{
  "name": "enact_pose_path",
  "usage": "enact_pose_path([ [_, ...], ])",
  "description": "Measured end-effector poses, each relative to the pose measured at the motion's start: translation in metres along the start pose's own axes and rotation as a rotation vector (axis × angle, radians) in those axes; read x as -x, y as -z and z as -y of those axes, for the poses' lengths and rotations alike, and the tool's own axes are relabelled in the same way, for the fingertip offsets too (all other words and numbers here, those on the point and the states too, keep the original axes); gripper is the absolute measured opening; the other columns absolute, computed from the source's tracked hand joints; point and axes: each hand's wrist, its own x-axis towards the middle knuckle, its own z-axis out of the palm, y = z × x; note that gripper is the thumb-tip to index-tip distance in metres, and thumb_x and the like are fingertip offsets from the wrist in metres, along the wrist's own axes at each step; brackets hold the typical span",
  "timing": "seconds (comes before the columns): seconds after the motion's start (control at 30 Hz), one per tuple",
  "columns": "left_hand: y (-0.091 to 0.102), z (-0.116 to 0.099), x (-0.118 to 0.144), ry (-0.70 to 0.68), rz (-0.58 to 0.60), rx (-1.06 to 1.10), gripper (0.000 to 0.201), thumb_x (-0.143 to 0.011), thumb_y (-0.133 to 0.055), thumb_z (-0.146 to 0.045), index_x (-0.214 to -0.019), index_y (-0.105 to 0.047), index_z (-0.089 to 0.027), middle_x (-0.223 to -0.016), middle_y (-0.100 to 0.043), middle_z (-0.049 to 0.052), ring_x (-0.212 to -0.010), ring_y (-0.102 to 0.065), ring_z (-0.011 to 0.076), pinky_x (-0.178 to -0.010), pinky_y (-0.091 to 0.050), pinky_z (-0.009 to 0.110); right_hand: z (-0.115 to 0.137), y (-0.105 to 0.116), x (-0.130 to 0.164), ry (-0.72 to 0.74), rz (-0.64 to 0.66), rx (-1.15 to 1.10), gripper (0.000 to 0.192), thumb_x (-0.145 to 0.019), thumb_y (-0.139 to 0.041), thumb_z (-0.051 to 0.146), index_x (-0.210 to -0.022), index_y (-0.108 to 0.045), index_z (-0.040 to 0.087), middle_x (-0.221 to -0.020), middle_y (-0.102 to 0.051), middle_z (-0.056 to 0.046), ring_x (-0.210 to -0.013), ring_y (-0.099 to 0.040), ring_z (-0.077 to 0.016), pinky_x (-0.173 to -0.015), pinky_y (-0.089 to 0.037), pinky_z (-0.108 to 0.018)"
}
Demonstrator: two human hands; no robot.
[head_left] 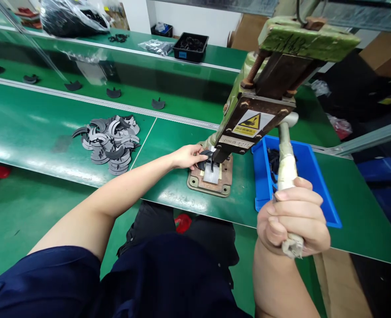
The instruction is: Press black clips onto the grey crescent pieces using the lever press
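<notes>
While we scan from the left, we note these lines.
Pile: a heap of gray crescent pieces (111, 143) lies on the desk (32, 128), well apart from the press; these look not yet worked.
Left hand: our left hand (188, 157) has its grip pinched on a dark crescent piece (204, 160), holding it on the base plate (211, 182) under the press head.
Press: the green hand press (264, 88) stands over that plate; its head seems just above the piece.
Bin: a blue bin (311, 176) holds a few dark parts, likely finished ones.
Right hand: our right hand (294, 221) has its grip clamped around the wrapped lever (286, 176).
Beyond: single pieces dot the belt (132, 77); a black tray (191, 47) sits farther back.
In the way: we see nothing blocking, though fingers sit near the head.
</notes>
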Motion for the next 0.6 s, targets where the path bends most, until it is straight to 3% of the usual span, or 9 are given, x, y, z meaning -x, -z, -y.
enact_pose_path([
  [0.13, -0.001, -0.005, 0.000, 0.049, -0.016, -0.018, 0.031, -0.091, -0.085, -0.037, -0.088, -0.063, -0.015, -0.074, -0.069, 0.002, -0.053, -0.065, 0.0109, -0.046, -0.052, 0.019, 0.000, 0.001, 0.000, 0.011, 0.024, 0.009, 0.035, -0.091, -0.072, 0.035, -0.063, -0.053, 0.025, -0.061, -0.059, 0.004, -0.076, -0.066, -0.0173, -0.101, -0.056, -0.056],
  [0.37, -0.001, -0.021, -0.005, 0.253, 0.038, 0.052, 0.034, -0.085, -0.091, -0.034, -0.084, -0.062, -0.016, -0.069, -0.072, 0.004, -0.052, -0.071, 0.0169, -0.048, -0.056, 0.022, 0.000, 0.001, 0.000, 0.008, 0.016, 0.011, 0.031, -0.090, -0.072, 0.035, -0.066, -0.054, 0.026, -0.062, -0.059, 0.004, -0.075, -0.065, -0.0184, -0.102, -0.056, -0.059],
  [0.47, -0.001, -0.021, -0.007, 0.357, 0.058, 0.101, 0.032, -0.088, -0.089, -0.035, -0.086, -0.063, -0.016, -0.068, -0.075, 0.009, -0.057, -0.076, 0.0202, -0.052, -0.058, 0.023, 0.000, -0.004, 0.003, 0.001, -0.024, 0.008, 0.033, -0.090, -0.072, 0.037, -0.064, -0.053, 0.027, -0.059, -0.058, 0.004, -0.073, -0.065, -0.0185, -0.101, -0.056, -0.058],
  [0.6, -0.002, -0.017, -0.007, 0.379, 0.058, 0.133, 0.034, -0.087, -0.090, -0.038, -0.091, -0.065, -0.015, -0.068, -0.076, 0.010, -0.059, -0.078, 0.0207, -0.054, -0.060, 0.022, -0.004, -0.012, -0.008, 0.046, -0.127, -0.011, 0.035, -0.089, -0.073, 0.041, -0.065, -0.051, 0.028, -0.057, -0.051, 0.006, -0.067, -0.061, -0.0161, -0.096, -0.058, -0.051],
])
